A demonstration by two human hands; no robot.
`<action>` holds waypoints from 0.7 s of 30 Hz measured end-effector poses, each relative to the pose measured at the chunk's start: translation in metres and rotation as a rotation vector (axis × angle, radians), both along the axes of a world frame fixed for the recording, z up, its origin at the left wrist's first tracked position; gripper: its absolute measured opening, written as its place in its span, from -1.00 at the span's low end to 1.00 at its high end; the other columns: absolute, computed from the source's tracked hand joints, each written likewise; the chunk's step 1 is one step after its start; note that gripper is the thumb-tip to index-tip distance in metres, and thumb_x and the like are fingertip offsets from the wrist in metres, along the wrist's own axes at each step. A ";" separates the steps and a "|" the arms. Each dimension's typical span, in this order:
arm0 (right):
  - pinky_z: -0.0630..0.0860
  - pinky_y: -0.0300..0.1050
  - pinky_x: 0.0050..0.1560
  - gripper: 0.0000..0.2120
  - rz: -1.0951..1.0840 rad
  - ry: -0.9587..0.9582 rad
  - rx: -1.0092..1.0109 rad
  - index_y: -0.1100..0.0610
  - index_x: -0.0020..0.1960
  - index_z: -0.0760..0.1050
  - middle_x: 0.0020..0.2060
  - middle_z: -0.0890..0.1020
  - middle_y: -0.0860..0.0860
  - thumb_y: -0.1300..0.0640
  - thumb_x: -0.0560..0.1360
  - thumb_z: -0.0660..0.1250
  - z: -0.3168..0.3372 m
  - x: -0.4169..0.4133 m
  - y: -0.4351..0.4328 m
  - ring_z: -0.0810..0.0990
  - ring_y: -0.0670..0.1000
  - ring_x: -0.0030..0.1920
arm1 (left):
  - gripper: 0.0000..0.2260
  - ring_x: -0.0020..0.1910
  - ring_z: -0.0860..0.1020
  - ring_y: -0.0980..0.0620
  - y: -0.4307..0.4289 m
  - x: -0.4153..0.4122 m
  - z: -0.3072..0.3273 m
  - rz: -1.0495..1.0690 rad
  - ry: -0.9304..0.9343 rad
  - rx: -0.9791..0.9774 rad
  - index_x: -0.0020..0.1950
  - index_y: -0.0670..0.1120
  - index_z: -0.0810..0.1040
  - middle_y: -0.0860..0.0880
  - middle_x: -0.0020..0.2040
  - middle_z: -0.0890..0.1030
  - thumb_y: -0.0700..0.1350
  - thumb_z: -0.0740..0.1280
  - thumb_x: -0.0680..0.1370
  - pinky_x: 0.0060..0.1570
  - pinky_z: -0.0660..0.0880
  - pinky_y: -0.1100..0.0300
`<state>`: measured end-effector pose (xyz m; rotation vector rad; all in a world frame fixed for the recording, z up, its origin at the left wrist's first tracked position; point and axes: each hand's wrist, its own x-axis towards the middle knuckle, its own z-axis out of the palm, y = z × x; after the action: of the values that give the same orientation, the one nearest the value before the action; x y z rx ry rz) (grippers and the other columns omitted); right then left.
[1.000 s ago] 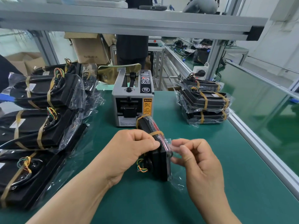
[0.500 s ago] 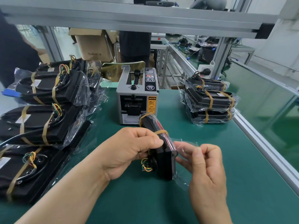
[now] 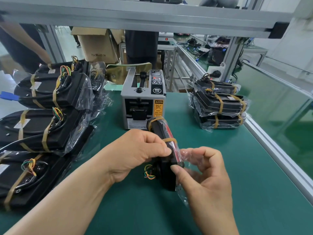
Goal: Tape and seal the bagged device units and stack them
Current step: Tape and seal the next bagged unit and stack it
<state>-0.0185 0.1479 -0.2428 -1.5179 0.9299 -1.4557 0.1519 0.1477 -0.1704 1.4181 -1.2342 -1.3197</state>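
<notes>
Head view. A bagged device unit (image 3: 167,177) stands on its edge on the green table (image 3: 228,163), centre of the frame, just in front of the grey tape dispenser (image 3: 142,102). Two tan tape bands (image 3: 169,139) wrap the unit, and coloured wires (image 3: 149,172) stick out on its left side.

The left hand (image 3: 135,155) grips the unit's upper edge, fingers (image 3: 152,141) curled over it and the thumb against its side. The right hand (image 3: 203,177) pinches the loose end of the clear bag (image 3: 182,190) at the unit's near end, thumb and fingers closed on the film.

A stack of taped units (image 3: 220,107) sits at right of the frame, well apart from the hands. More bagged units (image 3: 50,92) are piled along the left edge. A cardboard box (image 3: 96,46) stands behind the table, upper left.
</notes>
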 end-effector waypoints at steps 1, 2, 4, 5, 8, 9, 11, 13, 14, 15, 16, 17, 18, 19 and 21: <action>0.59 -0.33 -0.06 -0.45 0.001 0.005 -0.003 -0.22 -0.06 0.50 -0.04 0.71 -0.11 0.39 0.31 0.59 -0.001 -0.001 0.000 0.66 -0.14 0.03 | -0.90 -0.20 0.54 -0.01 -0.001 0.000 0.002 -0.014 -0.016 0.004 -0.27 -0.13 0.66 -0.12 -0.24 0.64 -0.25 0.51 0.43 0.06 0.51 0.04; 0.59 -0.33 -0.06 -0.45 0.002 0.007 -0.005 -0.22 -0.06 0.50 -0.04 0.71 -0.11 0.39 0.32 0.58 -0.001 -0.001 -0.001 0.66 -0.13 0.04 | -0.88 -0.22 0.54 0.01 -0.002 0.001 0.004 -0.025 -0.038 0.003 -0.29 -0.11 0.66 -0.09 -0.26 0.64 -0.25 0.50 0.43 0.03 0.49 0.08; 0.59 -0.31 -0.05 -0.48 0.007 0.000 -0.011 -0.22 -0.05 0.50 -0.02 0.71 -0.08 0.35 0.32 0.58 0.000 -0.001 -0.001 0.67 -0.09 0.05 | -0.84 -0.28 0.54 0.10 -0.005 0.002 0.006 -0.043 -0.101 -0.005 -0.33 -0.07 0.65 -0.02 -0.31 0.63 -0.23 0.48 0.44 -0.07 0.46 0.24; 0.59 -0.30 -0.04 -0.50 0.009 -0.006 -0.011 -0.23 -0.05 0.50 -0.02 0.72 -0.07 0.32 0.32 0.58 0.000 -0.001 -0.001 0.67 -0.07 0.06 | -0.83 -0.31 0.53 0.14 -0.006 0.002 0.007 -0.049 -0.136 -0.009 -0.35 -0.05 0.64 0.01 -0.33 0.62 -0.21 0.48 0.44 -0.12 0.45 0.30; 0.60 -0.29 -0.04 -0.58 0.001 -0.014 -0.003 -0.23 -0.05 0.50 -0.02 0.72 -0.07 0.18 0.28 0.56 0.002 0.001 -0.001 0.68 -0.06 0.05 | -0.82 -0.32 0.51 0.18 -0.008 0.002 0.007 -0.053 -0.202 -0.019 -0.38 -0.03 0.63 0.05 -0.35 0.60 -0.16 0.50 0.42 -0.22 0.44 0.42; 0.60 -0.29 -0.05 -0.60 -0.002 -0.014 -0.004 -0.22 -0.05 0.50 -0.02 0.72 -0.08 0.17 0.28 0.55 0.002 0.001 -0.001 0.68 -0.07 0.04 | -0.83 -0.31 0.51 0.18 -0.008 0.002 0.007 -0.054 -0.210 -0.020 -0.38 -0.03 0.63 0.05 -0.35 0.60 -0.15 0.50 0.41 -0.22 0.44 0.43; 0.60 -0.30 -0.06 -0.61 -0.003 -0.014 -0.008 -0.20 -0.05 0.50 -0.03 0.72 -0.10 0.17 0.28 0.54 0.003 0.002 -0.001 0.68 -0.08 0.03 | -0.85 -0.32 0.51 0.18 -0.008 0.002 0.006 -0.055 -0.213 -0.028 -0.37 -0.03 0.63 0.04 -0.35 0.59 -0.13 0.50 0.39 -0.23 0.44 0.44; 0.60 -0.31 -0.06 -0.58 -0.001 -0.010 -0.018 -0.20 -0.06 0.50 -0.04 0.71 -0.10 0.19 0.28 0.57 0.003 0.001 -0.001 0.68 -0.09 0.03 | -0.85 -0.34 0.51 0.19 -0.009 0.002 0.005 -0.053 -0.212 -0.035 -0.37 -0.03 0.64 0.04 -0.36 0.59 -0.15 0.51 0.41 -0.27 0.43 0.46; 0.60 -0.31 -0.06 -0.55 0.000 -0.004 -0.023 -0.21 -0.06 0.50 -0.04 0.71 -0.11 0.23 0.30 0.60 0.003 0.001 -0.001 0.68 -0.10 0.03 | -0.84 -0.34 0.51 0.19 -0.009 0.002 0.004 -0.050 -0.212 -0.037 -0.36 -0.04 0.64 0.04 -0.37 0.59 -0.15 0.51 0.41 -0.27 0.43 0.46; 0.60 -0.32 -0.07 -0.52 0.001 0.002 -0.025 -0.21 -0.07 0.50 -0.04 0.71 -0.11 0.29 0.31 0.61 0.003 0.001 -0.001 0.67 -0.10 0.03 | -0.85 -0.34 0.51 0.18 -0.009 0.002 0.004 -0.048 -0.215 -0.039 -0.35 -0.04 0.64 0.04 -0.36 0.59 -0.15 0.51 0.42 -0.27 0.43 0.46; 0.60 -0.32 -0.07 -0.49 0.003 0.006 -0.026 -0.21 -0.07 0.50 -0.05 0.71 -0.12 0.33 0.31 0.60 0.002 0.000 -0.001 0.67 -0.10 0.03 | -0.86 -0.33 0.51 0.18 -0.009 0.002 0.003 -0.046 -0.221 -0.043 -0.35 -0.05 0.64 0.04 -0.36 0.59 -0.14 0.50 0.41 -0.27 0.43 0.45; 0.60 -0.32 -0.07 -0.49 0.004 0.006 -0.026 -0.21 -0.07 0.50 -0.05 0.71 -0.12 0.34 0.32 0.59 0.002 0.000 -0.001 0.67 -0.10 0.03 | -0.86 -0.33 0.50 0.17 -0.008 0.002 0.003 -0.044 -0.227 -0.048 -0.34 -0.06 0.65 0.04 -0.36 0.58 -0.14 0.50 0.42 -0.27 0.43 0.45; 0.60 -0.31 -0.06 -0.50 0.006 0.004 -0.026 -0.21 -0.07 0.50 -0.04 0.71 -0.11 0.33 0.32 0.60 0.002 0.000 -0.001 0.67 -0.09 0.04 | -0.87 -0.33 0.49 0.16 -0.008 0.002 0.002 -0.041 -0.231 -0.054 -0.33 -0.06 0.65 0.04 -0.37 0.58 -0.14 0.50 0.42 -0.28 0.42 0.44; 0.60 -0.30 -0.06 -0.52 0.007 -0.001 -0.026 -0.21 -0.07 0.50 -0.04 0.71 -0.10 0.29 0.31 0.61 0.002 0.001 -0.001 0.67 -0.09 0.04 | -0.86 -0.34 0.48 0.16 -0.008 0.002 0.001 -0.038 -0.233 -0.060 -0.33 -0.07 0.65 0.05 -0.37 0.57 -0.14 0.51 0.42 -0.29 0.41 0.44; 0.61 -0.29 -0.06 -0.59 0.010 -0.012 -0.020 -0.20 -0.07 0.50 -0.04 0.71 -0.10 0.19 0.29 0.57 0.003 0.001 -0.001 0.67 -0.08 0.04 | -0.86 -0.35 0.47 0.16 -0.008 0.001 0.001 -0.031 -0.233 -0.071 -0.34 -0.06 0.64 0.06 -0.38 0.56 -0.13 0.51 0.42 -0.30 0.40 0.43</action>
<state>-0.0177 0.1470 -0.2400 -1.5248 0.9027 -1.4694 0.1531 0.1399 -0.1693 1.5399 -1.4460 -1.1427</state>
